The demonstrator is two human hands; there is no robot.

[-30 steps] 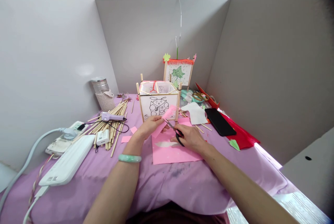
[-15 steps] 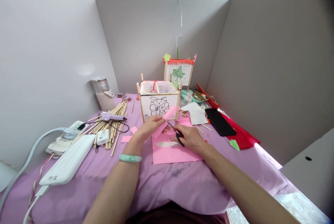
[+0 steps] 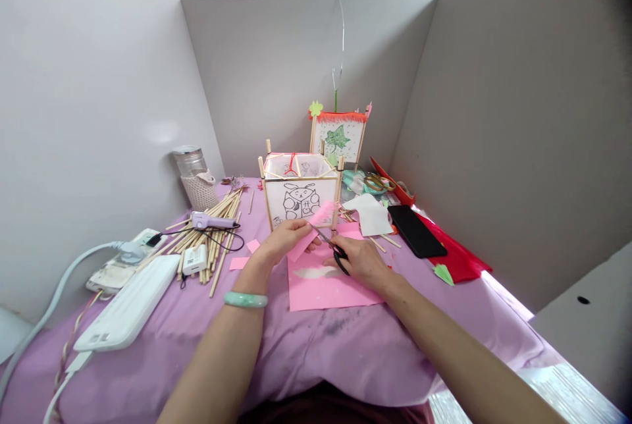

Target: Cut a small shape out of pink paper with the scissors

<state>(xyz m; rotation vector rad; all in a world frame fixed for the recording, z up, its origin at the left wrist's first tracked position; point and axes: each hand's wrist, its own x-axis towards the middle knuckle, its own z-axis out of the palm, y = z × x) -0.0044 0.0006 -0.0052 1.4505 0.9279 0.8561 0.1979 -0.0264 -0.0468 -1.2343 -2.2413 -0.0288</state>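
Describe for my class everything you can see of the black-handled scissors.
The black-handled scissors have dark, plastic-looking handle loops and slim, greyish blades that look like metal. The right hand holds them by the handles, hiding part of the loops. They slant above a pink sheet, blades pointing forward and to the left. Their tips are at the pink strip held in the left hand; how far the blades stand open is too small to tell.

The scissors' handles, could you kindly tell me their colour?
The scissors' handles are black, as the head view shows.
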